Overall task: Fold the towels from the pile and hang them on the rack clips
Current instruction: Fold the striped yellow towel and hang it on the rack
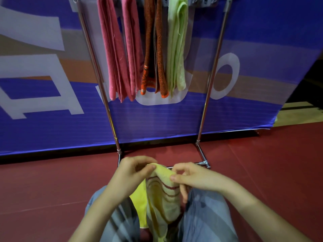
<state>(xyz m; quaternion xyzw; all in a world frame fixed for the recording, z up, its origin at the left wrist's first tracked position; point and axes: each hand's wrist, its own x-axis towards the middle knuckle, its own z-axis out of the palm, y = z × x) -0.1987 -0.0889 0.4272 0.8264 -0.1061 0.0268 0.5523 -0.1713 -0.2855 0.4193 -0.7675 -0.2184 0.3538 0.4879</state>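
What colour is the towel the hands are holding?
The towel is yellow with dark red curved stripes, seen in the head view.

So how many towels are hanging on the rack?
4, left to right: first pink towel, second pink towel, orange towel, green towel. The orange one may be two; the rack's top is cut off.
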